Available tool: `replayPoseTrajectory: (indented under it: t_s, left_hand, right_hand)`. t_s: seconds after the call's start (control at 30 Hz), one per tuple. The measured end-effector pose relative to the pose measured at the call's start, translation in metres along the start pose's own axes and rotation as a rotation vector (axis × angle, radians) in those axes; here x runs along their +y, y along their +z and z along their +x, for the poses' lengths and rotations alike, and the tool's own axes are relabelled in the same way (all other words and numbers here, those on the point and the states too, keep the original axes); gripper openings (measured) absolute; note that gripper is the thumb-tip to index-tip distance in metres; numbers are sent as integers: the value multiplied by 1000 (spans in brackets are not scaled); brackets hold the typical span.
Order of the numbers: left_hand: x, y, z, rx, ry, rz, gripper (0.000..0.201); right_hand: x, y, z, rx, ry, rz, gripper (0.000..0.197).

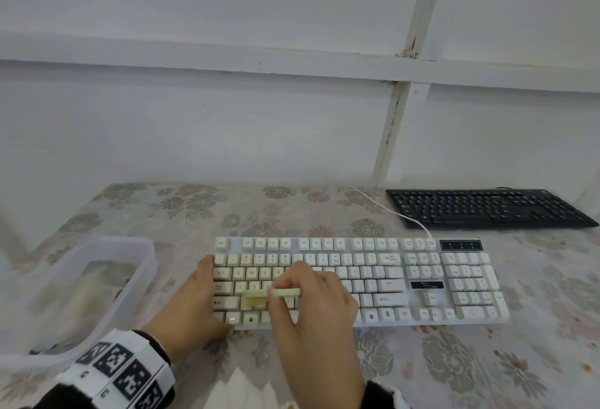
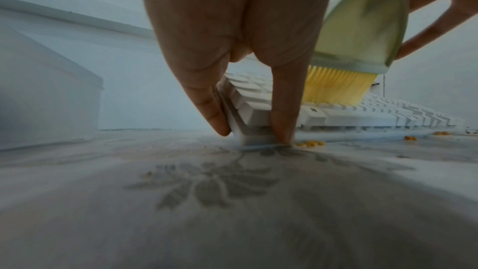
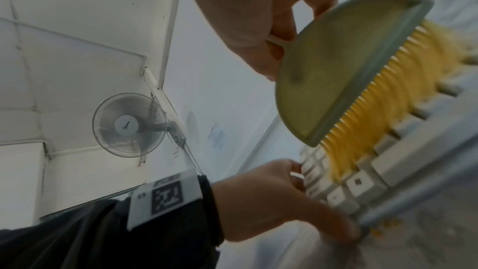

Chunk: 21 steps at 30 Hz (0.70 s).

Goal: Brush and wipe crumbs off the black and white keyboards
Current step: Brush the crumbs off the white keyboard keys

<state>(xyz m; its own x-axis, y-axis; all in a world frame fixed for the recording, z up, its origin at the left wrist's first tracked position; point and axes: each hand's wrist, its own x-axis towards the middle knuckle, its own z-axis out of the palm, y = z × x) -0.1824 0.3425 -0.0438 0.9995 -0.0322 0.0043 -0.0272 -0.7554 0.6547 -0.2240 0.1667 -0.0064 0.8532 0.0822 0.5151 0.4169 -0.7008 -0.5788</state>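
Note:
The white keyboard (image 1: 389, 282) lies in the middle of the floral tablecloth. My left hand (image 1: 198, 298) grips its left end (image 2: 248, 114), thumb at the front corner and fingers along the side edge. My right hand (image 1: 311, 308) pinches a pale green brush (image 1: 276, 294) with yellow bristles (image 2: 338, 87) over the lower left keys. In the right wrist view the brush (image 3: 344, 73) has its bristles on the keys (image 3: 362, 183). Orange crumbs (image 2: 310, 143) lie on the cloth by the keyboard's front edge. The black keyboard (image 1: 487, 209) sits at the back right.
A clear plastic tub (image 1: 78, 291) stands at the left, close to my left wrist. The white keyboard's cable (image 1: 389, 210) runs back across the cloth beside the black keyboard. More crumbs (image 1: 584, 368) dot the cloth at the right. A white wall (image 1: 227, 116) bounds the table's far side.

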Motion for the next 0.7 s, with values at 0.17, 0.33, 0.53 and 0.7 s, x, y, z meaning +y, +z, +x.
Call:
replayPoseTrajectory:
  t_s: [0.17,0.33,0.53,0.7]
  left_hand:
    - [2,0,0,25,1,-56,80]
    - [2,-1,0,-7,-32,22,87]
    - [7,-3,-2,-1,-26,-15,85]
    - [7,-4,-4,-17,-15,-17,85]
  right_hand:
    - [-10,-4,0,-224,-1,255,22]
    - [6,-2,-1,-101,47,100,8]
    - [3,-11,0,-198,61,199,19]
    - [22,-27,4,-83,131,133,8]
